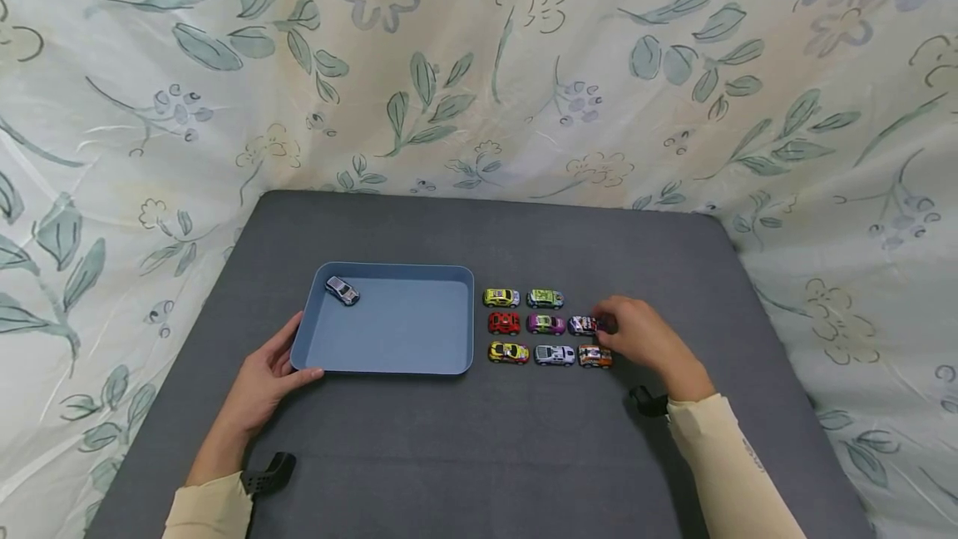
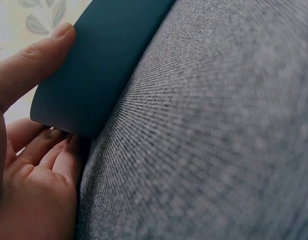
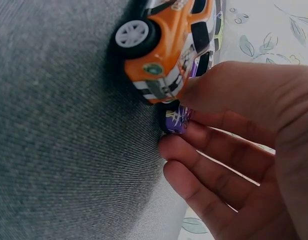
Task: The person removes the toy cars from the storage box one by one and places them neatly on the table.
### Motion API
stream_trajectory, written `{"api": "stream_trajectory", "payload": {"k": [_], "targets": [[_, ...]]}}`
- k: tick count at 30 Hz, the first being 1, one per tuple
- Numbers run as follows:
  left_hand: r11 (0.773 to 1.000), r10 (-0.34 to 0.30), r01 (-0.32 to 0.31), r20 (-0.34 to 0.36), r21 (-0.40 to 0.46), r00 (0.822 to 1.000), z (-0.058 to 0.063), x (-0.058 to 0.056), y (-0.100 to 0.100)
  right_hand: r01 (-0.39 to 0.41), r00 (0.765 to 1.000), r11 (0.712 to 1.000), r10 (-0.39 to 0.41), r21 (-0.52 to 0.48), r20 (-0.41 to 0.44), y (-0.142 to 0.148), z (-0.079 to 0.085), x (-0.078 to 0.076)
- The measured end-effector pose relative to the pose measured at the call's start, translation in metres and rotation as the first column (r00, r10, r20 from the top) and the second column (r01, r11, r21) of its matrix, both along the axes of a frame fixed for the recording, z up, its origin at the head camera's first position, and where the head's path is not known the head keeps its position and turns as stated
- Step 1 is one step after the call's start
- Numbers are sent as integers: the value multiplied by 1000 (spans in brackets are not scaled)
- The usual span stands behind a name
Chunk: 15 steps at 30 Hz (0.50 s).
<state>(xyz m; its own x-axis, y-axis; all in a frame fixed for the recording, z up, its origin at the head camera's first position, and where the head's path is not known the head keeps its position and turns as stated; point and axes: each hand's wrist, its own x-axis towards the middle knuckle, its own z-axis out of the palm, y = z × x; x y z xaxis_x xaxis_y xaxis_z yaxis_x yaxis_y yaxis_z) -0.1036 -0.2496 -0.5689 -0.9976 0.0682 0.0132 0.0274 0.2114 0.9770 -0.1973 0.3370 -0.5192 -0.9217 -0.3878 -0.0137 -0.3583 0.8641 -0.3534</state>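
My left hand [image 1: 258,381] grips the near left corner of a blue tray [image 1: 389,364], thumb along the front wall and fingers at the left side. In the left wrist view, the thumb [image 2: 49,52] lies on the tray's outer wall [image 2: 104,55]. A silver toy car [image 1: 343,290] sits at an angle inside the tray, by its far left corner. On the right, my right hand [image 1: 644,335] pinches a purple-and-white toy car [image 1: 582,325] at the end of the middle row. An orange toy car [image 3: 171,55] stands close to the thumb.
Between the tray and the right hand, several other toy cars stand in rows, among them a red car [image 1: 504,323], a green car [image 1: 545,299] and a white car [image 1: 555,355]. A dark grey cloth [image 1: 464,456] covers the table. Floral fabric [image 1: 449,65] hangs behind it.
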Motion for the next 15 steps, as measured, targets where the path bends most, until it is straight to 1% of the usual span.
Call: {"api": "stream_trajectory", "payload": {"k": [9,15], "targets": [[1000,3,-2,17,-11,1000,-1,-1,0,-4,1000,1000,4,-7,-6,1,-1,1],[1000,-2,2,5,-5,1000,-5,0,-1,-7,1000,1000,7,-6,-12,2,-2,2]]}}
